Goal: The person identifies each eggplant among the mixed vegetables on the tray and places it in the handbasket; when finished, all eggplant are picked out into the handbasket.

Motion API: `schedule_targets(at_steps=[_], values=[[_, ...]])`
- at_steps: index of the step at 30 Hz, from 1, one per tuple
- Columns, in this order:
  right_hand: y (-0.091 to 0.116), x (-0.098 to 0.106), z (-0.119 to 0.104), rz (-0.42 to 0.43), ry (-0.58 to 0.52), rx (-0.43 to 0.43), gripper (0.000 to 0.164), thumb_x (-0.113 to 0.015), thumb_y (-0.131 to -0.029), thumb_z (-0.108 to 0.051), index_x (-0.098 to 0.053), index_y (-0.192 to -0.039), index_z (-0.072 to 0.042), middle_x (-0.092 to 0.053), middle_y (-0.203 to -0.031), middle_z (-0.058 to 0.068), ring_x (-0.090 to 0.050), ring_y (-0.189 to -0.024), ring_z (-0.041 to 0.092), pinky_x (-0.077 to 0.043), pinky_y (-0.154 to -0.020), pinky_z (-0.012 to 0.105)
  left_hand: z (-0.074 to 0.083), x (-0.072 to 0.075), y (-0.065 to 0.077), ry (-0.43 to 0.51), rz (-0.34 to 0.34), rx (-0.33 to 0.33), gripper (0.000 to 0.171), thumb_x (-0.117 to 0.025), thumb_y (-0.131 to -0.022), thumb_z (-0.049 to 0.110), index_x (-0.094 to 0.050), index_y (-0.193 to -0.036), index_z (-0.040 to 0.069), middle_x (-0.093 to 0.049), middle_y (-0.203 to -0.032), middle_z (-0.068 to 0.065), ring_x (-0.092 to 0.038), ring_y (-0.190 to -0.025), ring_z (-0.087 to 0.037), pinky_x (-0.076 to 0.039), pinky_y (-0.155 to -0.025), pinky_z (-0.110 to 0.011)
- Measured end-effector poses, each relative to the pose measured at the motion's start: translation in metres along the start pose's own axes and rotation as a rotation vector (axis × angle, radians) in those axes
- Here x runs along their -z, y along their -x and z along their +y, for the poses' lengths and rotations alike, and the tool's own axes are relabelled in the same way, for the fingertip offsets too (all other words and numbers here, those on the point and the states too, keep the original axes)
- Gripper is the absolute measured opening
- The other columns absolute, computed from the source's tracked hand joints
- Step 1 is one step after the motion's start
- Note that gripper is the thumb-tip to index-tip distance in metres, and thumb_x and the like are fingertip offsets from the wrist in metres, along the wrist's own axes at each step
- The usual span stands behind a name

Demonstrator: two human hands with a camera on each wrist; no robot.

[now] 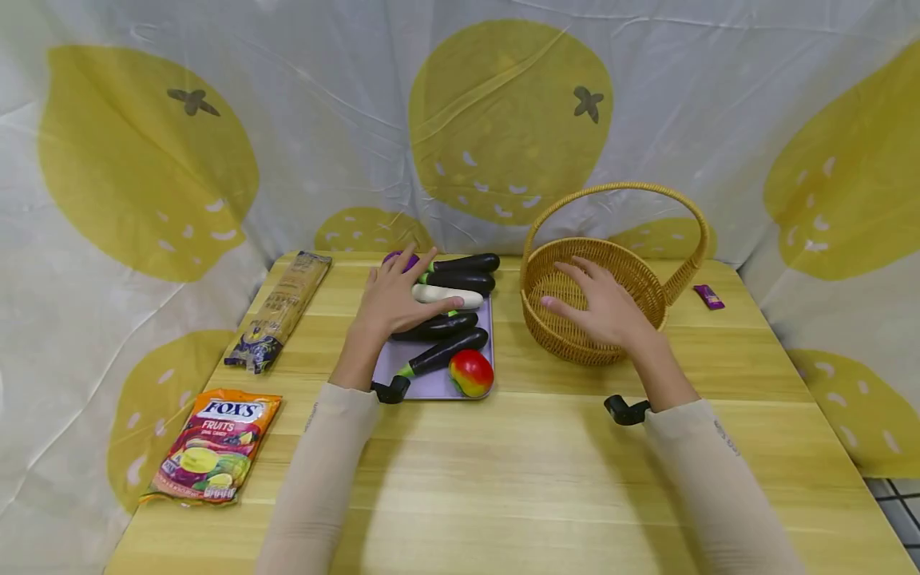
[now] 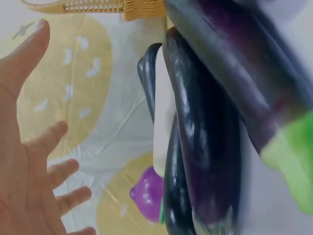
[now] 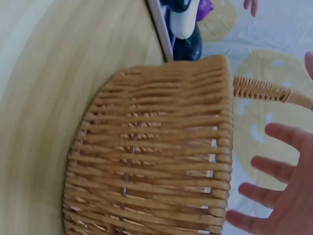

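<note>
My left hand [image 1: 388,299] hovers with spread fingers over a pale purple tray [image 1: 431,388] of several dark eggplants [image 1: 449,351]. Among them lie a white eggplant [image 1: 467,299] and, at the back, a round purple vegetable [image 2: 148,196], partly hidden by the fingers in the head view. A red and yellow mango [image 1: 471,373] sits at the tray's front right corner. Over the wicker basket [image 1: 568,345], my right hand [image 1: 607,311] has its fingers extended, holding nothing. The right wrist view shows the basket's woven side [image 3: 151,156] with the fingers just beyond its rim.
Along the table's left side lie a long packet of pasta [image 1: 280,311] and an orange bag of Fox's candy [image 1: 216,447]. Right of the basket is a small purple wrapped sweet [image 1: 708,297]. A tall basket handle [image 1: 618,187] arches up before a lemon-print cloth [image 1: 359,120].
</note>
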State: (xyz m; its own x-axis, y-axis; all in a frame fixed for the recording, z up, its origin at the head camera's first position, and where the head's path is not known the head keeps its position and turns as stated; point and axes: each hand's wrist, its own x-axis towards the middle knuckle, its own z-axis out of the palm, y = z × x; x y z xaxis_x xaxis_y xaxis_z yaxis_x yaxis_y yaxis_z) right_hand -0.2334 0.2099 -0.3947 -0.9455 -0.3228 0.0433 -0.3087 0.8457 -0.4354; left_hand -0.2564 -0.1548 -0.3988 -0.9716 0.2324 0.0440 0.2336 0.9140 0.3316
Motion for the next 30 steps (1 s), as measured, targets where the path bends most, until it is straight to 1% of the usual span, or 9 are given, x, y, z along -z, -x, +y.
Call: schedule_targets(at_steps=[6,11,13,18,21,23,26,28,30], values=[[0.005,-0.009,-0.002,0.056,-0.06,0.059,0.079,-0.053,-0.1,-0.064,-0.04,-0.158,-0.012,-0.04,-0.161,0.016,-0.036,-0.149,0.043,-0.032,-0.118,0.066,-0.025,0.002,0.015,0.185,-0.03,0.025,0.1,-0.057,-0.082,0.085,-0.017,-0.164,0.043,-0.01,-0.175,-0.004,-0.013,-0.158,-0.043,-0.021,-0.122,-0.071],[0.009,-0.015,-0.01,0.072,-0.134,0.125,0.066,-0.059,-0.102,-0.051,-0.048,-0.152,-0.01,-0.049,-0.156,0.015,-0.041,-0.146,0.04,-0.032,-0.12,0.061,-0.05,0.003,0.027,0.296,-0.048,0.061,0.096,-0.06,-0.086,0.078,-0.018,-0.164,0.041,-0.011,-0.174,-0.007,-0.012,-0.158,-0.045,-0.022,-0.118,-0.075],[0.01,-0.018,-0.015,0.078,-0.17,0.161,0.061,-0.062,-0.102,-0.046,-0.051,-0.15,-0.01,-0.051,-0.153,0.013,-0.045,-0.143,0.038,-0.036,-0.119,0.059,-0.058,0.003,0.031,0.322,-0.054,0.074,0.095,-0.061,-0.087,0.076,-0.019,-0.165,0.04,-0.013,-0.174,-0.009,-0.013,-0.157,-0.045,-0.021,-0.118,-0.076],[0.01,-0.027,-0.027,0.084,-0.262,0.249,0.049,-0.066,-0.102,-0.033,-0.057,-0.144,-0.009,-0.059,-0.144,0.013,-0.058,-0.128,0.037,-0.05,-0.107,0.056,-0.079,0.0,0.04,0.392,-0.082,0.118,0.094,-0.064,-0.087,0.074,-0.022,-0.164,0.04,-0.018,-0.172,-0.01,-0.029,-0.152,-0.045,-0.032,-0.114,-0.073],[0.009,-0.033,-0.034,0.082,-0.303,0.284,0.046,-0.069,-0.1,-0.027,-0.06,-0.141,-0.009,-0.062,-0.139,0.012,-0.062,-0.123,0.036,-0.053,-0.104,0.053,-0.09,-0.005,0.044,0.431,-0.102,0.145,0.093,-0.067,-0.087,0.072,-0.023,-0.163,0.043,-0.02,-0.171,-0.011,-0.04,-0.145,-0.044,-0.04,-0.11,-0.07],[0.008,-0.037,-0.039,0.08,-0.324,0.297,0.044,-0.071,-0.099,-0.025,-0.062,-0.139,-0.01,-0.064,-0.136,0.01,-0.065,-0.119,0.034,-0.055,-0.102,0.052,-0.096,-0.007,0.047,0.452,-0.116,0.157,0.093,-0.07,-0.087,0.068,-0.022,-0.163,0.045,-0.022,-0.171,-0.012,-0.043,-0.142,-0.044,-0.042,-0.11,-0.068],[0.007,-0.045,-0.048,0.061,-0.352,0.29,0.042,-0.072,-0.098,-0.024,-0.064,-0.136,-0.01,-0.066,-0.133,0.007,-0.067,-0.115,0.03,-0.056,-0.1,0.051,-0.103,-0.01,0.049,0.472,-0.139,0.162,0.094,-0.075,-0.088,0.058,-0.022,-0.164,0.04,-0.027,-0.169,-0.012,-0.049,-0.138,-0.044,-0.043,-0.11,-0.064],[0.007,-0.052,-0.052,0.041,-0.394,0.283,0.041,-0.072,-0.098,-0.023,-0.064,-0.135,-0.01,-0.067,-0.132,0.007,-0.066,-0.116,0.028,-0.057,-0.1,0.051,-0.108,-0.013,0.049,0.476,-0.147,0.156,0.094,-0.078,-0.089,0.049,-0.024,-0.165,0.035,-0.031,-0.168,-0.012,-0.053,-0.135,-0.043,-0.044,-0.111,-0.062],[0.006,-0.058,-0.056,0.015,-0.451,0.275,0.039,-0.071,-0.099,-0.022,-0.064,-0.135,-0.009,-0.066,-0.133,0.009,-0.064,-0.12,0.03,-0.056,-0.102,0.051,-0.111,-0.014,0.05,0.482,-0.158,0.142,0.092,-0.078,-0.09,0.04,-0.025,-0.166,0.029,-0.033,-0.166,-0.016,-0.057,-0.132,-0.043,-0.048,-0.108,-0.058]])
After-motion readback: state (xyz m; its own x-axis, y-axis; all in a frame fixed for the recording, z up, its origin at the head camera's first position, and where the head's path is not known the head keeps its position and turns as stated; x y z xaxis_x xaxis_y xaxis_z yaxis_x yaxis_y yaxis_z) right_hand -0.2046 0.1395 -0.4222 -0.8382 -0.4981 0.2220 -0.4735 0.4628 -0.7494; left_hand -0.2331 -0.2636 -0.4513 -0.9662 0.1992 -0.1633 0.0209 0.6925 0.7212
